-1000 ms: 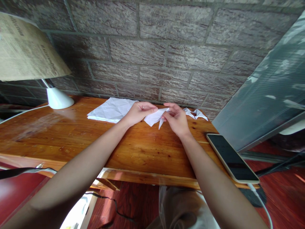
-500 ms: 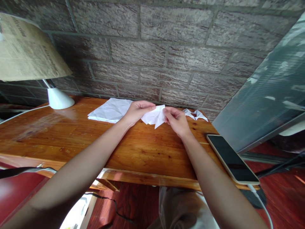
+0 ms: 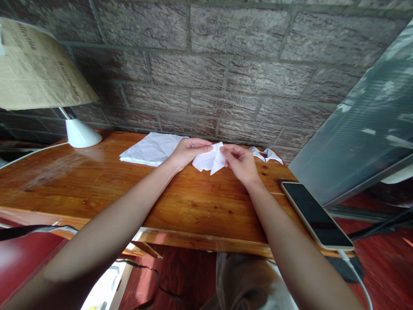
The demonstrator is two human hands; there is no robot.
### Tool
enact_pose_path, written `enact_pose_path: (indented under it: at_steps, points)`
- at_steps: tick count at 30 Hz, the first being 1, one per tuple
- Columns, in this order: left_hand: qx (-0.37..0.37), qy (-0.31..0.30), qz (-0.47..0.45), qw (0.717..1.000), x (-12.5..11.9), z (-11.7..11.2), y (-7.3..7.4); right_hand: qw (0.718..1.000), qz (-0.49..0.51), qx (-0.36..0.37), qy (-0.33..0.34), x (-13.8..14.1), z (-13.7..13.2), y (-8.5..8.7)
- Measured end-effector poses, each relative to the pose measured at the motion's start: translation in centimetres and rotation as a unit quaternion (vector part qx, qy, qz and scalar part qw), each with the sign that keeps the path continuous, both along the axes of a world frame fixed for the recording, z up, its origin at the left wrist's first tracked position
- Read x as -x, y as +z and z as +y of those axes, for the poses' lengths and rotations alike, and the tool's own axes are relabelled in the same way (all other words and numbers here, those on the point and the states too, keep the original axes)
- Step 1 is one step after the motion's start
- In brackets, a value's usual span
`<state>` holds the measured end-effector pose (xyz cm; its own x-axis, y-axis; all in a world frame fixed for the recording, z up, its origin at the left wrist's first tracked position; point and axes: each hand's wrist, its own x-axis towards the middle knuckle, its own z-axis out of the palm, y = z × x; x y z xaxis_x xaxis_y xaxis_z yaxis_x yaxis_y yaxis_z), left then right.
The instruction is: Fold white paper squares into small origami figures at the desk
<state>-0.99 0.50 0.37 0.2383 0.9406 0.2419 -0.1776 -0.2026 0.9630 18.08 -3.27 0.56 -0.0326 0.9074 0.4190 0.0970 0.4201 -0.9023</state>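
A small piece of folded white paper [image 3: 209, 160] is held above the wooden desk [image 3: 193, 202], pointed at its top and at its lower edge. My left hand [image 3: 189, 151] pinches its upper left side between thumb and fingers. On the right side, my right hand [image 3: 240, 161] grips the same paper with thumb and forefinger. Partly behind my left hand lies a stack of creased white sheets [image 3: 150, 148]. Beyond my right hand sit folded white paper pieces [image 3: 270, 155] with pointed corners.
A smartphone [image 3: 316, 215] with a white cable [image 3: 355, 275] plugged in lies along the desk's right edge. At the back left stands a lamp [image 3: 82, 133] with a newsprint shade. A brick wall [image 3: 206, 73] borders the desk's far side.
Both hands keep their hold on the folded paper. Its left part looks narrower and its folds have shifted slightly between the fingers.
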Motion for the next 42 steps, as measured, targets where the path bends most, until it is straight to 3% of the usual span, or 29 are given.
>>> enact_pose_path:
  at_steps: [8, 14, 27, 42]
  points:
    - [-0.040, 0.037, 0.021, 0.998, -0.27, -0.59, 0.31, 1.000, -0.004, -0.007, 0.012, 0.21, -0.27, 0.23]
    - [-0.090, 0.022, 0.062, 0.994, -0.23, -0.63, 0.35, 1.000, 0.001, 0.002, 0.016, 0.19, 0.11, -0.16]
    - [-0.118, 0.029, 0.087, 0.989, -0.52, -0.52, 0.10, 0.998, 0.004, -0.044, 0.040, 0.38, -0.13, -0.13]
    - [-0.130, 0.022, 0.096, 0.987, -0.86, -0.90, 0.19, 0.997, -0.050, -0.056, 0.008, 0.23, 0.00, -0.50]
